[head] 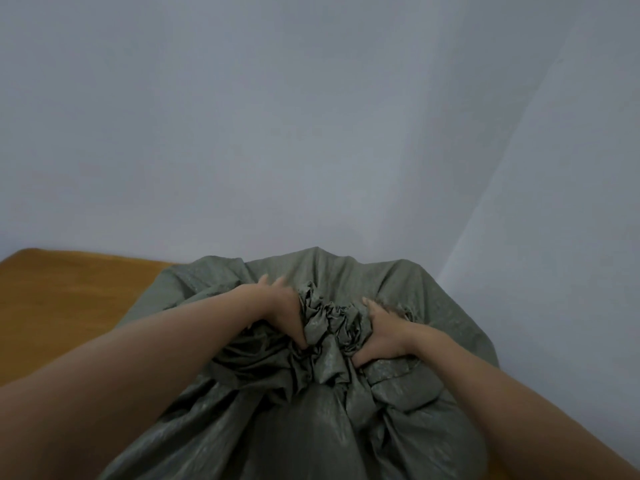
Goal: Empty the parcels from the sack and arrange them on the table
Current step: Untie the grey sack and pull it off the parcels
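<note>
A large grey-green woven sack (311, 420) fills the lower middle of the head view, bulging and standing on a wooden table (69, 292). Its top is gathered into a crumpled bunch between my hands. My left hand (280, 306) grips the bunched fabric from the left, fingers dug into the folds. My right hand (384, 334) grips the bunch from the right, thumb tucked under a fold. No parcels show; the sack hides whatever is inside.
The orange-brown table top extends to the left of the sack up to a pale grey wall (311, 133). A second wall face (571, 237) rises close behind the sack on the right, forming a corner.
</note>
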